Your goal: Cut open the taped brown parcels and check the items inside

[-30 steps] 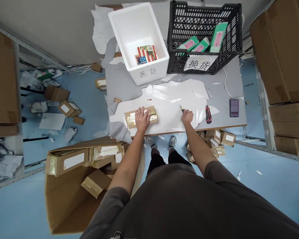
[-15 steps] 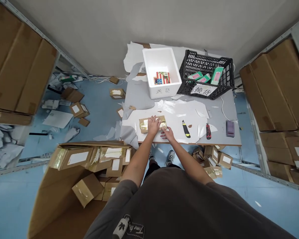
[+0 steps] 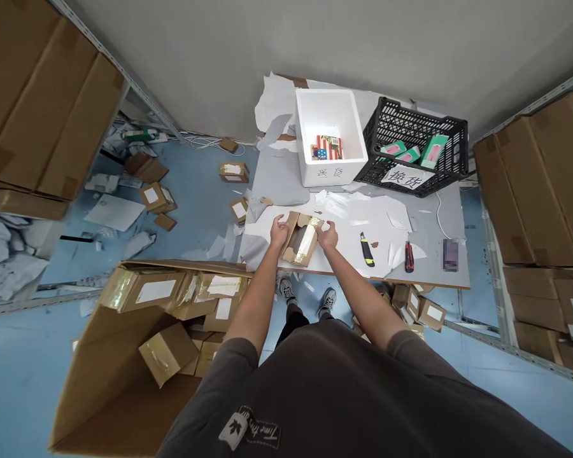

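Observation:
A small cardboard box [image 3: 304, 249] with shiny tape and a white label lies at the table's front edge, its top opened and a dark inside showing. My left hand [image 3: 279, 233] grips its left flap, fingers bent round the edge. On the opposite side my right hand [image 3: 328, 236] pinches the right edge. What lies inside the box is too dark to make out. Right of my right hand rests a yellow-and-black utility knife [image 3: 367, 249], and farther right a red-and-black cutter [image 3: 409, 257].
Behind the box stand a white foam bin [image 3: 332, 173] with a striped packet and a black crate [image 3: 377, 149] with green boxes. A phone-like purple thing [image 3: 451, 255] lies at the table's right. A large carton [image 3: 100, 375] of parcels stands at lower left.
The box has gone from closed to opened, and it has been turned. My hands have moved apart from its top to its two sides. The view has shifted slightly.

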`<action>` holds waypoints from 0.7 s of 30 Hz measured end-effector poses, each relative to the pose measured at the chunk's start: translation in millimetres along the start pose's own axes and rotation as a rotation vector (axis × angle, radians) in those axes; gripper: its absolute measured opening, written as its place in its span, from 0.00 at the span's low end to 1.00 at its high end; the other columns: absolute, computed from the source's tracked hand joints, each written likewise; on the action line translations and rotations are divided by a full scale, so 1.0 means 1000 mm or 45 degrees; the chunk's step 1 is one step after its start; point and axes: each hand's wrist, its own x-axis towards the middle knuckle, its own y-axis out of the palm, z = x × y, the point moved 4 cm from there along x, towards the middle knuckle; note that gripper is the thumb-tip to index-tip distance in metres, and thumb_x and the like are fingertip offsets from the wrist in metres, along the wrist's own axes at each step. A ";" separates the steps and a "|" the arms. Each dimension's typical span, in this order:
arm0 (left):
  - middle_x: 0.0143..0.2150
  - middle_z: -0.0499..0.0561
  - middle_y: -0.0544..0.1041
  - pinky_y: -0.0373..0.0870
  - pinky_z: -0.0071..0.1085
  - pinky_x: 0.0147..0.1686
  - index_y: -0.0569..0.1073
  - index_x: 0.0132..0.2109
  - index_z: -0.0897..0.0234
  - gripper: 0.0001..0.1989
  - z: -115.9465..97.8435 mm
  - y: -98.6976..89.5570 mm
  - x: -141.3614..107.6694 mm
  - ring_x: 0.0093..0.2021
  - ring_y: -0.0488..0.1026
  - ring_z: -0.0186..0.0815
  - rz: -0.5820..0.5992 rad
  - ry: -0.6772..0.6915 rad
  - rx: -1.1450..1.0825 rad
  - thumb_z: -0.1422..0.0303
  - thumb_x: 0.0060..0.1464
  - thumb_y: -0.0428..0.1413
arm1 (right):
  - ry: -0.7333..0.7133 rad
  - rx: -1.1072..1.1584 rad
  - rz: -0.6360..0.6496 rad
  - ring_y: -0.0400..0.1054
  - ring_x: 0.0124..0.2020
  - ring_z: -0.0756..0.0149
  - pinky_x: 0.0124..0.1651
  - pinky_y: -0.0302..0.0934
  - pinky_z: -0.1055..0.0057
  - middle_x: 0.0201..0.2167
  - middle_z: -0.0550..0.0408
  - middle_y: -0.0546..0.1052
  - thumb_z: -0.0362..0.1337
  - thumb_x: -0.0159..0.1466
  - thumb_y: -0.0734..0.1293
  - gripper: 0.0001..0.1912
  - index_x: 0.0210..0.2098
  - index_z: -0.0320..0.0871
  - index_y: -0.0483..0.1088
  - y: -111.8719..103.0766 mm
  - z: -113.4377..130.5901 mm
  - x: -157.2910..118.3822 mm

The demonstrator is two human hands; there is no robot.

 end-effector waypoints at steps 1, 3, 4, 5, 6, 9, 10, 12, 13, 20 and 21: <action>0.52 0.55 0.82 0.77 0.35 0.52 0.74 0.66 0.62 0.22 0.008 0.002 -0.007 0.48 0.81 0.40 -0.058 0.013 -0.028 0.70 0.67 0.57 | -0.036 -0.049 -0.011 0.81 0.51 0.48 0.54 0.74 0.59 0.51 0.41 0.85 0.52 0.73 0.69 0.39 0.76 0.42 0.57 0.004 0.003 -0.006; 0.56 0.59 0.80 0.77 0.37 0.56 0.78 0.59 0.63 0.16 0.015 0.008 -0.022 0.51 0.80 0.41 -0.191 0.096 0.030 0.70 0.68 0.56 | -0.098 -0.102 -0.015 0.78 0.59 0.45 0.60 0.72 0.57 0.60 0.39 0.81 0.51 0.69 0.73 0.47 0.80 0.44 0.53 0.014 0.007 -0.020; 0.56 0.60 0.80 0.76 0.39 0.59 0.80 0.56 0.63 0.13 0.014 0.010 -0.029 0.53 0.79 0.43 -0.225 0.165 0.094 0.70 0.68 0.55 | -0.151 -0.120 -0.002 0.76 0.62 0.43 0.61 0.71 0.56 0.67 0.37 0.76 0.49 0.66 0.75 0.51 0.81 0.45 0.51 0.018 0.007 -0.027; 0.56 0.60 0.80 0.75 0.41 0.61 0.81 0.54 0.63 0.13 0.011 0.012 -0.035 0.55 0.78 0.44 -0.218 0.255 0.169 0.70 0.69 0.54 | -0.198 -0.124 0.007 0.75 0.64 0.42 0.62 0.71 0.55 0.72 0.36 0.71 0.46 0.63 0.76 0.54 0.82 0.46 0.50 0.021 0.006 -0.032; 0.57 0.61 0.80 0.74 0.43 0.64 0.82 0.54 0.62 0.14 0.007 0.014 -0.041 0.57 0.78 0.46 -0.167 0.360 0.248 0.69 0.70 0.53 | -0.228 -0.099 0.014 0.74 0.65 0.42 0.63 0.71 0.55 0.75 0.36 0.67 0.44 0.61 0.75 0.56 0.82 0.46 0.49 0.021 0.004 -0.036; 0.62 0.59 0.81 0.66 0.48 0.74 0.84 0.55 0.59 0.14 0.003 0.017 -0.060 0.70 0.71 0.51 0.146 0.663 0.471 0.64 0.69 0.58 | -0.242 0.187 0.074 0.77 0.60 0.49 0.61 0.74 0.56 0.72 0.37 0.70 0.42 0.62 0.70 0.56 0.84 0.44 0.44 0.009 -0.013 -0.034; 0.64 0.59 0.81 0.61 0.50 0.77 0.86 0.53 0.59 0.13 0.005 0.017 -0.067 0.74 0.66 0.53 0.264 0.721 0.527 0.62 0.67 0.61 | -0.232 0.310 0.116 0.79 0.56 0.51 0.58 0.75 0.56 0.68 0.39 0.74 0.42 0.63 0.68 0.55 0.84 0.44 0.42 0.003 -0.021 -0.031; 0.64 0.58 0.82 0.53 0.53 0.82 0.87 0.44 0.60 0.11 0.014 0.015 -0.081 0.82 0.55 0.54 0.441 0.750 0.576 0.59 0.66 0.62 | -0.206 0.464 0.174 0.80 0.50 0.53 0.54 0.76 0.57 0.61 0.42 0.79 0.44 0.64 0.67 0.55 0.84 0.44 0.41 -0.011 -0.036 -0.026; 0.63 0.58 0.83 0.50 0.54 0.83 0.87 0.40 0.60 0.13 0.019 0.014 -0.086 0.84 0.50 0.53 0.494 0.732 0.561 0.58 0.67 0.61 | -0.198 0.474 0.176 0.79 0.48 0.53 0.52 0.76 0.57 0.58 0.44 0.79 0.45 0.64 0.68 0.54 0.84 0.44 0.42 -0.017 -0.043 -0.024; 0.73 0.51 0.76 0.44 0.53 0.83 0.87 0.31 0.57 0.22 0.029 0.008 -0.096 0.87 0.36 0.49 0.662 0.574 0.369 0.54 0.69 0.58 | -0.617 -0.184 -0.103 0.68 0.58 0.46 0.62 0.68 0.53 0.56 0.39 0.76 0.40 0.67 0.71 0.19 0.56 0.41 0.78 -0.052 -0.042 -0.023; 0.74 0.51 0.75 0.42 0.54 0.84 0.87 0.32 0.57 0.17 0.028 0.009 -0.096 0.87 0.34 0.51 0.693 0.582 0.415 0.54 0.66 0.62 | -0.734 -0.304 -0.065 0.66 0.59 0.45 0.63 0.66 0.53 0.54 0.39 0.77 0.37 0.69 0.70 0.12 0.50 0.42 0.80 -0.051 -0.034 -0.024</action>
